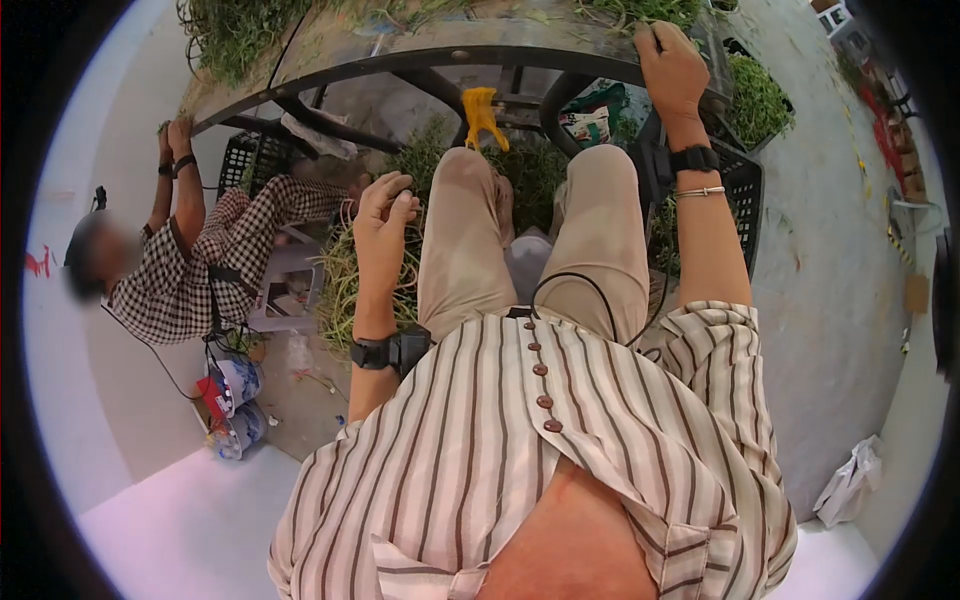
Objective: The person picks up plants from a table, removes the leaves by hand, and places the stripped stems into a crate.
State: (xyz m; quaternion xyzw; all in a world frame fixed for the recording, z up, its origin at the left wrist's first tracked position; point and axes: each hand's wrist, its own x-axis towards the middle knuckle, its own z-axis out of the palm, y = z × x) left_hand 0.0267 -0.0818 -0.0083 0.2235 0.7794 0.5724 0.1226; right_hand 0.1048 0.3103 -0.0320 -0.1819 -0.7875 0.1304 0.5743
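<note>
My right hand is at the table's front edge on the right, its fingers curled closed beside a heap of leafy green stems. What lies inside those fingers is hidden. My left hand is raised to the left of my knee, below the table edge. Its fingers are loosely bent, with the thumb a little apart, and nothing shows between them. Under and behind it lies a pile of long pale-green stems on the floor.
A co-worker sits at the left, hands at the table. More greens lie on its left end. A yellow net bag hangs beneath. Black crates stand either side. A white bag lies on the floor at right.
</note>
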